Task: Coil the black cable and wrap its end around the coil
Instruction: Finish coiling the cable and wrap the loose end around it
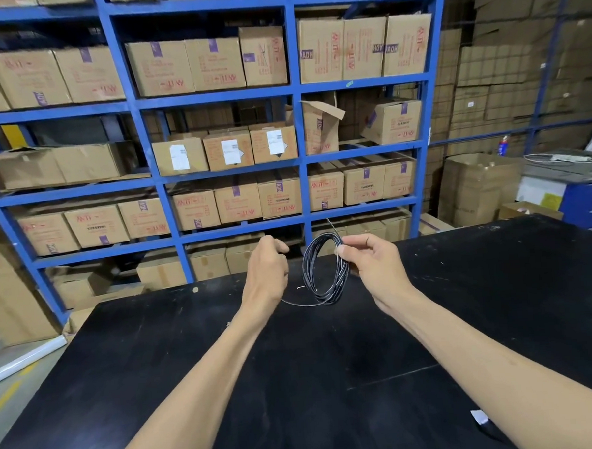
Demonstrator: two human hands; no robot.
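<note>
The black cable (325,271) hangs as an upright coil of several loops above the far part of the black table (296,378). My right hand (372,265) pinches the coil's upper right side between thumb and fingers. A short stub of cable sticks up past that pinch. From the bottom of the coil one loose strand curves left to my left hand (268,270), whose curled fingers close on it. The strand's end is hidden behind that hand.
Blue shelving (294,94) full of cardboard boxes stands just behind the table. More boxes are stacked at the right, beside a blue machine (581,188). A small white scrap (480,416) lies near the table's front right.
</note>
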